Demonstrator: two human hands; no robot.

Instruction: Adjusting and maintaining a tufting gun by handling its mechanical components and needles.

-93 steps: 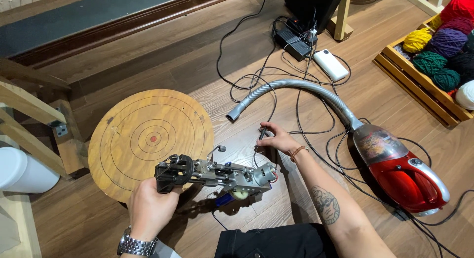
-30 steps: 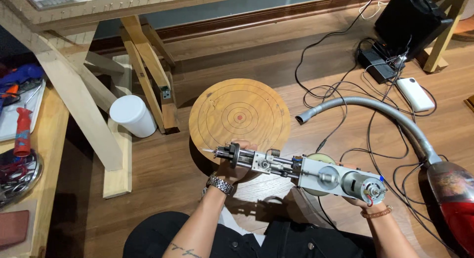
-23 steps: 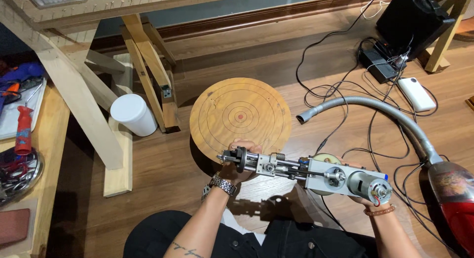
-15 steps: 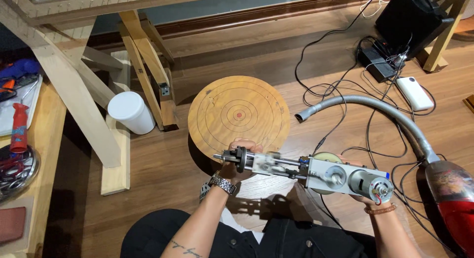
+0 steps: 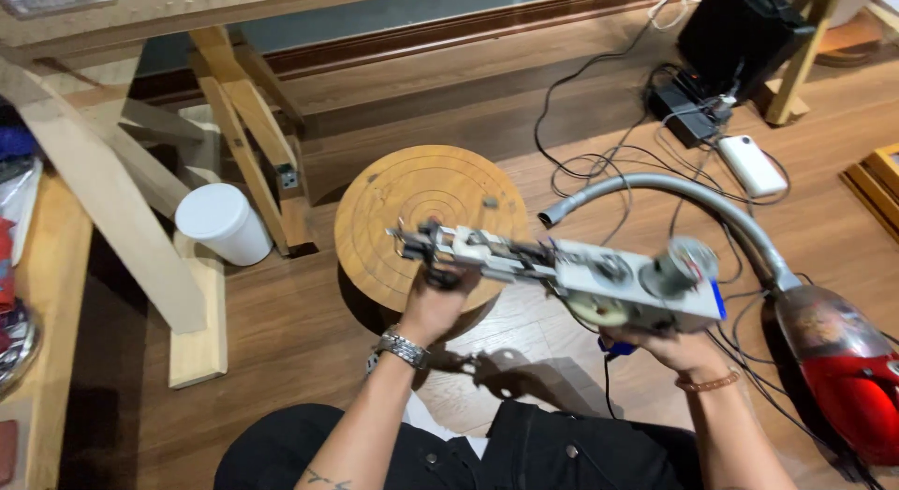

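I hold a long metal mechanical assembly [image 5: 562,270] with gears and a small motor across my lap, above the floor. My left hand [image 5: 436,298] grips its narrow left end from below; a metal watch sits on that wrist. My right hand [image 5: 670,345] supports the wider right end from underneath, where the round motor and gear discs sit. A round wooden stool top [image 5: 426,214] with ring grooves lies just beyond the assembly.
A red vacuum cleaner [image 5: 843,368] with a grey hose [image 5: 674,195] lies at the right among tangled black cables. A white cup [image 5: 223,225] stands by wooden trestle legs [image 5: 253,143]. A white power bank [image 5: 752,166] and black box [image 5: 749,26] sit far right.
Three seconds ago my right hand was on the floor by the cables; now it holds the assembly's right end. The assembly has since lifted slightly and shifted a little.
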